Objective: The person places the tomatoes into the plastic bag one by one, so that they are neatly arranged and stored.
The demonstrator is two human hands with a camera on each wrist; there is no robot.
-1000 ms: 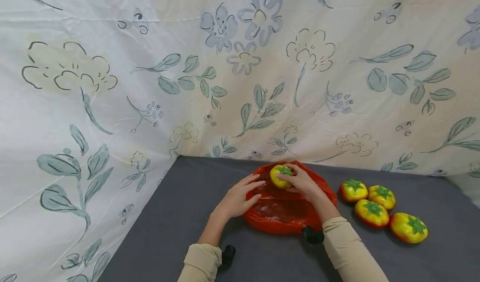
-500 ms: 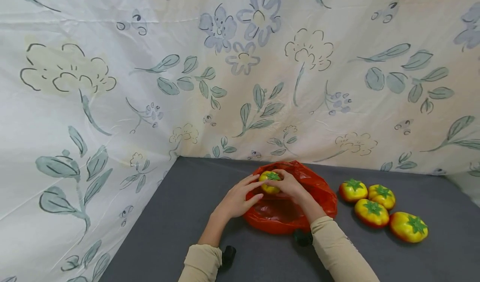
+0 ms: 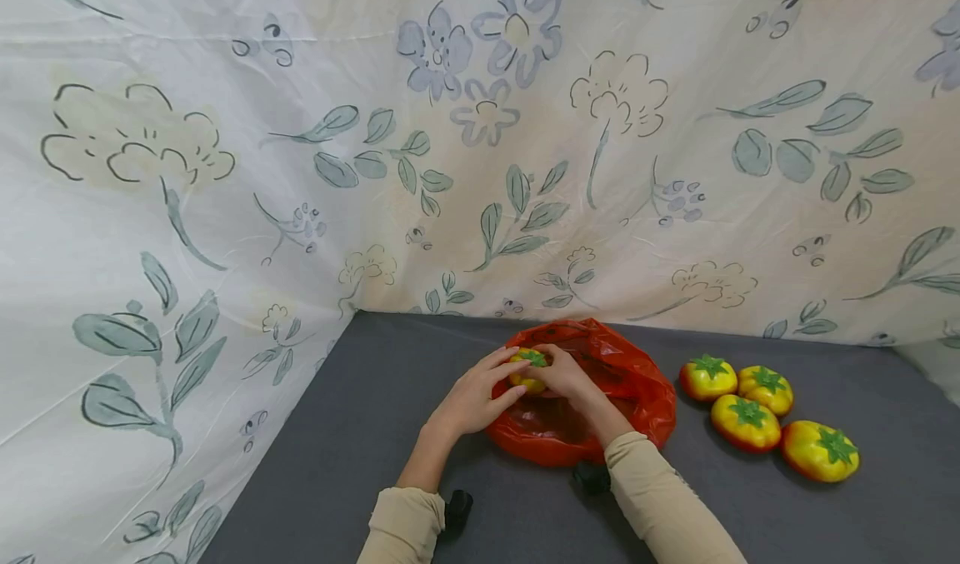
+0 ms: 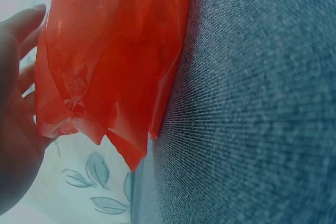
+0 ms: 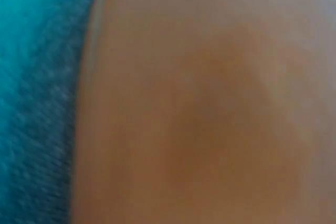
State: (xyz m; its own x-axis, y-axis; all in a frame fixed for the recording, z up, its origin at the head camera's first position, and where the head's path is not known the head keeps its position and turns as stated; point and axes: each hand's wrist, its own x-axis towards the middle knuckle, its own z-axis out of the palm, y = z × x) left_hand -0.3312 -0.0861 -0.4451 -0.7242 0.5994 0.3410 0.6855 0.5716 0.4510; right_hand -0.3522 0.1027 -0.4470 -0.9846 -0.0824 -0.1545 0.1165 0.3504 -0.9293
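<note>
A red plastic bag point(image 3: 651, 393) stands on the dark cloth with its mouth spread wide. My right hand point(image 3: 562, 375) reaches over the bag's mouth and grips a yellow-and-red tomato point(image 3: 534, 384) with a green star-shaped calyx, partly covered by fingers of both hands. At the bag's left rim, my left hand point(image 3: 468, 397) has its fingers loosely spread, their tips close to the tomato. In the left wrist view, the left hand point(image 4: 16, 108) lies alongside the bag's wall point(image 4: 115, 40). Only blurred skin and some cloth show in the right wrist view.
To the right of the bag, several more such tomatoes point(image 3: 746, 423) lie grouped on the dark grey cloth point(image 3: 337, 439). A flower-patterned curtain point(image 3: 480, 214) hangs behind and along the left side.
My right hand has carried the tomato leftward and slightly down over the bag's mouth, up to the left hand's fingers. The left hand has stayed in place.
</note>
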